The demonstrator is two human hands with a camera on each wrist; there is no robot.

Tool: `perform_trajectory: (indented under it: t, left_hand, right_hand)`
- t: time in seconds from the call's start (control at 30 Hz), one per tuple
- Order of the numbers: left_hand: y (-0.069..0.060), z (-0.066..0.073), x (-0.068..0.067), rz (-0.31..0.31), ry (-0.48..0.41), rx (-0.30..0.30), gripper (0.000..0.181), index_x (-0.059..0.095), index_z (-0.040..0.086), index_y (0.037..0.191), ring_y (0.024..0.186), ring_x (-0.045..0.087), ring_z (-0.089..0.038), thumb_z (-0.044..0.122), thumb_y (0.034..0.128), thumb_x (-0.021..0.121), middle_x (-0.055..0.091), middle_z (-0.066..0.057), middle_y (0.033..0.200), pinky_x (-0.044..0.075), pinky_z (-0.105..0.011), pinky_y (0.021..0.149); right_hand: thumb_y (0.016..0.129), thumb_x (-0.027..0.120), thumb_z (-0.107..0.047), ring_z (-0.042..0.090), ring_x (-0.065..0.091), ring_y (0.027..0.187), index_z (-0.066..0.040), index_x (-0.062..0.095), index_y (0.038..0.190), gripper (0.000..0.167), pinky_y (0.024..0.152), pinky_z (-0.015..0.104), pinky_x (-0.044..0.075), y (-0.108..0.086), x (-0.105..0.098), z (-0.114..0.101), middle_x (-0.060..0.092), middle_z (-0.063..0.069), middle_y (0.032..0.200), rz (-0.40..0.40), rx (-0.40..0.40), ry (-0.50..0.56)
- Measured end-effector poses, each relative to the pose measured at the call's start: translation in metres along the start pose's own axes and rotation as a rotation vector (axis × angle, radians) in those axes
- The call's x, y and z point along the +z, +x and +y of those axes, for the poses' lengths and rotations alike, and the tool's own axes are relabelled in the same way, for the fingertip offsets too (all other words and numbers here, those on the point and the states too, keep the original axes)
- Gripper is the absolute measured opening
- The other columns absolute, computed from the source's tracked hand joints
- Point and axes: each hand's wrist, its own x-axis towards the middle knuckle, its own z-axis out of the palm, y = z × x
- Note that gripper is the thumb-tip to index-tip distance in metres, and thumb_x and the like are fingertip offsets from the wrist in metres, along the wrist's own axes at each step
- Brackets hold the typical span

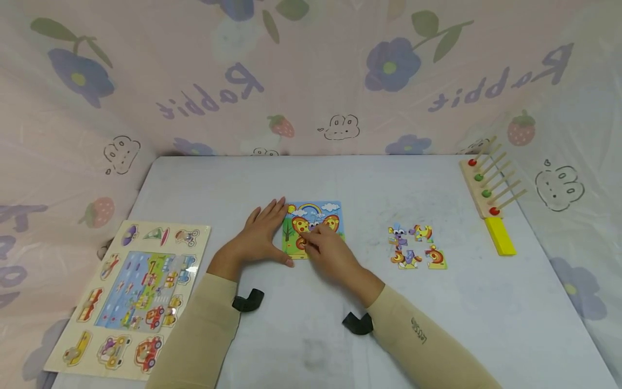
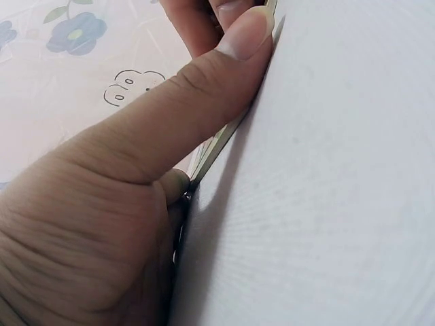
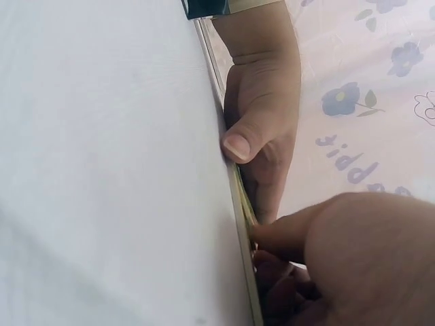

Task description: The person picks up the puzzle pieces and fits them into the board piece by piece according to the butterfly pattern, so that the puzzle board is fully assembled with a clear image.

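A small picture puzzle with a rainbow, a tree and a butterfly-winged figure lies flat at mid-table. My left hand rests along its left edge, fingers straight and spread, with the thumb at the near left corner. In the left wrist view that thumb lies against the thin board edge. My right hand is over the puzzle, thumb and curled fingers pinching a piece low against its surface; the hand mostly hides that piece. Several loose puzzle pieces lie to the right of this hand.
A large wooden picture board with vehicle shapes lies at the left. At the far right stands a wooden peg rack with red and green beads, touching a yellow block. Printed curtains enclose the table.
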Motion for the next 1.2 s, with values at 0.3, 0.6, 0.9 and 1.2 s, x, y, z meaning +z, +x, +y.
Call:
perform_trajectory:
  t: [0.3,0.6,0.9,1.2]
  left_hand:
    - [0.000,0.000,0.000,-0.002,0.013,0.001,0.152,0.012,0.008,0.175,0.165,-0.010,-0.021,0.072,0.0665,0.096,-0.002,-0.001,0.182,-0.009,-0.052,0.129]
    - [0.001,-0.001,0.002,0.004,0.002,0.001,0.151,0.014,0.008,0.175,0.165,-0.009,-0.021,0.073,0.0659,0.096,-0.001,-0.001,0.182,-0.010,-0.051,0.129]
    - [-0.002,0.001,-0.002,0.013,-0.013,0.005,0.150,0.014,0.006,0.175,0.166,-0.008,-0.024,0.069,0.0669,0.097,0.000,-0.004,0.182,-0.009,-0.053,0.129]
    - [0.000,-0.002,0.001,0.023,-0.005,0.025,0.152,0.015,0.007,0.175,0.166,-0.007,-0.023,0.071,0.0648,0.097,0.002,-0.004,0.182,-0.008,-0.053,0.129]
  right_hand:
    - [0.108,0.065,-0.005,0.019,0.056,0.094,0.005,0.065,0.147,0.040,0.079,0.032,0.053,-0.003,0.003,-0.003,0.057,0.010,0.110,-0.040,-0.081,-0.157]
    - [0.107,0.063,-0.001,0.020,0.052,0.095,-0.011,0.069,0.149,0.044,0.079,0.033,0.051,-0.006,0.002,-0.003,0.051,0.005,0.106,-0.064,-0.057,-0.173]
    - [0.106,0.064,0.001,0.023,0.052,0.094,-0.007,0.076,0.138,0.035,0.081,0.037,0.051,-0.006,0.001,-0.004,0.051,0.008,0.105,-0.030,-0.142,-0.164]
    - [0.109,0.065,-0.014,0.019,0.060,0.103,-0.006,0.057,0.156,0.049,0.091,0.039,0.055,-0.013,-0.008,0.001,0.060,0.007,0.127,-0.038,0.034,0.165]
